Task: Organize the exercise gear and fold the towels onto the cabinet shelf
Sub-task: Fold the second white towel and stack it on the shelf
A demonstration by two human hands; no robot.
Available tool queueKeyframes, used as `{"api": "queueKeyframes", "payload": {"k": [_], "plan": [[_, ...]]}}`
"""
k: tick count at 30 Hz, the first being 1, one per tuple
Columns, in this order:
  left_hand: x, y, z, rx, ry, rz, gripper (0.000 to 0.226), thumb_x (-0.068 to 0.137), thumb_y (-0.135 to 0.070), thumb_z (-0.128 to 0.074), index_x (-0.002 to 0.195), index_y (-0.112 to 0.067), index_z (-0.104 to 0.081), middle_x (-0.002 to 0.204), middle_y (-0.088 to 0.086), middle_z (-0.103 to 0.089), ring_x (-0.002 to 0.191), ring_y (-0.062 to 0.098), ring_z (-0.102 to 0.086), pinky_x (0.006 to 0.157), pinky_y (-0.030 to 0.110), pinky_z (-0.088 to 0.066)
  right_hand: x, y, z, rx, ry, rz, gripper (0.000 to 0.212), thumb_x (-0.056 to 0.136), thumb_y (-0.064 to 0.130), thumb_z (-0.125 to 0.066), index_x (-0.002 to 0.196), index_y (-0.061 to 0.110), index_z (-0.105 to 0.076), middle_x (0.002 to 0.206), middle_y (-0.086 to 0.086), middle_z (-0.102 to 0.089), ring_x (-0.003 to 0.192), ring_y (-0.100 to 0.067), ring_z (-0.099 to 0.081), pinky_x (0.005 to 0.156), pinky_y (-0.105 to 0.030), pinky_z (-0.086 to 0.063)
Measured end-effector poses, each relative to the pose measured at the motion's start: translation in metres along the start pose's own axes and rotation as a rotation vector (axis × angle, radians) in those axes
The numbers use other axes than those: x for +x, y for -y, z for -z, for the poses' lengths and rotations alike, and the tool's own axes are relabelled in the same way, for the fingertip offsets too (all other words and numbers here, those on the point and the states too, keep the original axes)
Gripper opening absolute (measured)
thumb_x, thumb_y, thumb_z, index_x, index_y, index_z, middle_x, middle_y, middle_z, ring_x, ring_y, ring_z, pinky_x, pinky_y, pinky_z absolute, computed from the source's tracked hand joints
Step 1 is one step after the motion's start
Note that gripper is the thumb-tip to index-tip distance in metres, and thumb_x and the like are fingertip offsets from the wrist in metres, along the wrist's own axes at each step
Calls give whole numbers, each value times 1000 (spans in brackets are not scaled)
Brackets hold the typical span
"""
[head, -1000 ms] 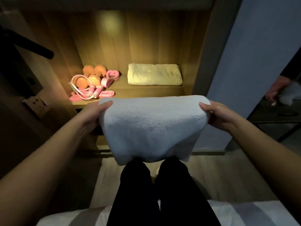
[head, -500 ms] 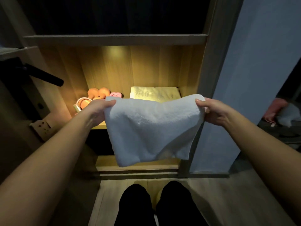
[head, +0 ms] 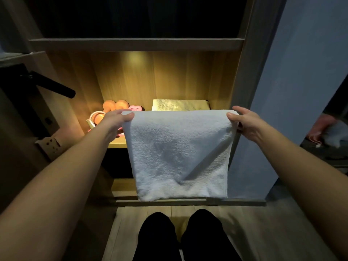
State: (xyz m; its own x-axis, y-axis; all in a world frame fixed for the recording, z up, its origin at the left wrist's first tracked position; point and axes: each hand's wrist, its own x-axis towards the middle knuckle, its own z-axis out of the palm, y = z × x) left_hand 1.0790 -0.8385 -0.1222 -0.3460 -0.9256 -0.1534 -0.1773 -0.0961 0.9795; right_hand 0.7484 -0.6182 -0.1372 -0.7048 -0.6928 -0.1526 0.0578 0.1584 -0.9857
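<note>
A folded white towel hangs in front of the lit cabinet shelf. My left hand pinches its top left corner and my right hand pinches its top right corner. Behind the towel's top edge a folded yellow towel lies on the right of the shelf. Orange dumbbells, a pink heart-shaped piece and part of a pink jump rope sit on the shelf's left, partly hidden by my left hand.
A dark upper shelf board spans above the lit compartment. A black door handle sticks out at left above a wall socket. A blue-grey panel stands right of the cabinet. My dark-trousered legs are below.
The towel has risen from just above my lap to shelf height and now hangs flat and longer. The view has tilted up, showing the upper shelf board.
</note>
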Motion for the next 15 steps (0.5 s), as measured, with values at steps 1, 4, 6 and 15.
{"api": "queueKeyframes", "payload": {"k": [1,4,6,15], "plan": [[2,1,3,14,-1,-1,22,90,-17,-70,111,-18,-63,98,-4,-63,89,16,-59,79,32,-47,1,0,1,-22,18,-1,50,84,20,-75,131,22,-59,129,1,-56,108,-21,-57,74,-29,-51],[5,8,8,49,2,21,16,90,-19,-70,104,-21,-64,98,-8,-61,89,15,-56,80,33,-47,2,-2,3,-77,88,-32,23,85,16,-74,106,25,-71,122,-3,-62,108,-22,-58,74,-29,-52],[4,15,12,59,20,21,15,89,-19,-71,103,-19,-64,98,-10,-61,88,12,-55,68,27,-46,-1,-5,5,-105,139,-63,23,83,16,-74,105,23,-71,119,-4,-63,109,-22,-59,76,-29,-52],[-77,80,33,152,181,191,9,89,-21,-68,97,-18,-70,102,-1,-63,96,17,-56,71,30,-44,-72,-76,23,-230,174,-270,12,85,27,-72,93,20,-66,100,-4,-60,89,-19,-54,74,-30,-43]]}}
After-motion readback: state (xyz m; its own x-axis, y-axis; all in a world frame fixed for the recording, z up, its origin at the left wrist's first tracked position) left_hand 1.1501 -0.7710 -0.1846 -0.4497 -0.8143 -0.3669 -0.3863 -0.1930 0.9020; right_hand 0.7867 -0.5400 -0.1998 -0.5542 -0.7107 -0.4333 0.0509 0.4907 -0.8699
